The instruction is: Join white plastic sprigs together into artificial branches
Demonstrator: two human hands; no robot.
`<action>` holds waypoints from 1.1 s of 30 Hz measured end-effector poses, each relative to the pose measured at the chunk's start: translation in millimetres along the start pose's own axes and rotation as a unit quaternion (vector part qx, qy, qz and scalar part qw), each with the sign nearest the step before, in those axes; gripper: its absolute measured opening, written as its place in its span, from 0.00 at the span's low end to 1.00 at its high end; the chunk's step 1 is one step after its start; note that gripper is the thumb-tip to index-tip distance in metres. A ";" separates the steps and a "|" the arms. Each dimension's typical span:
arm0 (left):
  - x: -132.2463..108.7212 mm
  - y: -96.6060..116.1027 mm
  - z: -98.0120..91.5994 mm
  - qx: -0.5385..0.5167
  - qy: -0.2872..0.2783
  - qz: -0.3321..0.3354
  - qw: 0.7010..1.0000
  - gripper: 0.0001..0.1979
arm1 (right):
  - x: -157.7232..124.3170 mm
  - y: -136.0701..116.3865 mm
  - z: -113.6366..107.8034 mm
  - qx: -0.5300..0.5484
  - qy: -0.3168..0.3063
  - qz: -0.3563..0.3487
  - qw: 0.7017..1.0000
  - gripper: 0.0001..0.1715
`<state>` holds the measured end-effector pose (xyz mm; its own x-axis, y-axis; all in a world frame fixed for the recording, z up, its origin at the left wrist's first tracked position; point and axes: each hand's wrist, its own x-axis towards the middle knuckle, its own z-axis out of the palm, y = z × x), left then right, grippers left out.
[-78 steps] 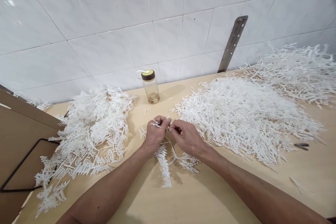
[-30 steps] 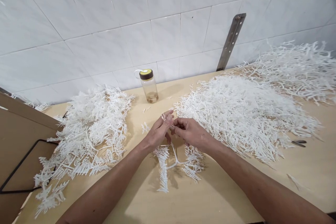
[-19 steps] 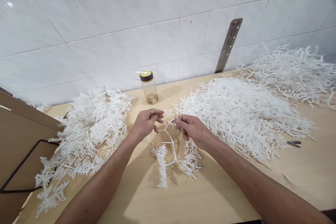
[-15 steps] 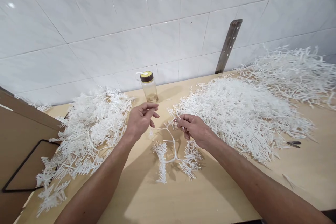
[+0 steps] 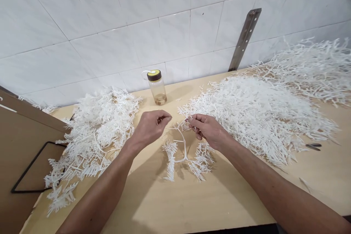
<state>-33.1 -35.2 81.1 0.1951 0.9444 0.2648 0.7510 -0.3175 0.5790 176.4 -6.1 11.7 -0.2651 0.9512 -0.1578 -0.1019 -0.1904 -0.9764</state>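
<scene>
A white plastic branch [image 5: 184,146] with feathery side sprigs stands in front of me, its lower tufts over the table. My right hand [image 5: 207,128] pinches the upper end of it between thumb and fingers. On the other side, my left hand [image 5: 153,126] is closed in a pinch beside the branch's upper left twig. That twig runs behind the left fingers, and what they hold, if anything, is hidden. The left pile of white branches [image 5: 106,128] lies beyond my left wrist. A larger heap of white sprigs [image 5: 255,113] spreads past my right hand.
A clear bottle [image 5: 157,89] with a black and yellow lid stands near the tiled wall. Small dark snips [image 5: 314,147] lie at the right. Another white pile [image 5: 315,69] is at the back right. A cardboard box [image 5: 27,153] and black wire frame [image 5: 30,168] border the left.
My left hand's fingers have closed into a pinch and the hand has come slightly nearer the right one. The right hand keeps its hold on the branch. The view has shifted slightly.
</scene>
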 end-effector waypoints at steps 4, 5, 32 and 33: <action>-7.5 13.7 7.0 0.064 -0.160 0.037 0.984 0.10 | 0.9 0.4 -0.5 -0.001 0.001 -0.002 1.000 0.17; -8.7 14.6 10.2 0.081 -0.185 0.036 0.979 0.10 | 0.9 0.2 -0.1 0.000 0.000 -0.002 1.000 0.17; -1.6 -2.4 8.4 -0.130 -0.117 -0.083 0.981 0.10 | -19.5 -2.8 9.0 -0.250 -0.220 -0.065 0.941 0.14; -1.7 -2.8 8.4 -0.131 -0.117 -0.081 0.981 0.10 | -20.0 -3.1 9.1 -0.261 -0.224 -0.067 0.937 0.13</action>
<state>-30.3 -35.3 72.6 0.2484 0.9686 -0.0135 0.6016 -0.1434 0.7858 173.3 -26.7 19.2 -0.6711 0.7384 -0.0657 0.2884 0.1784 -0.9408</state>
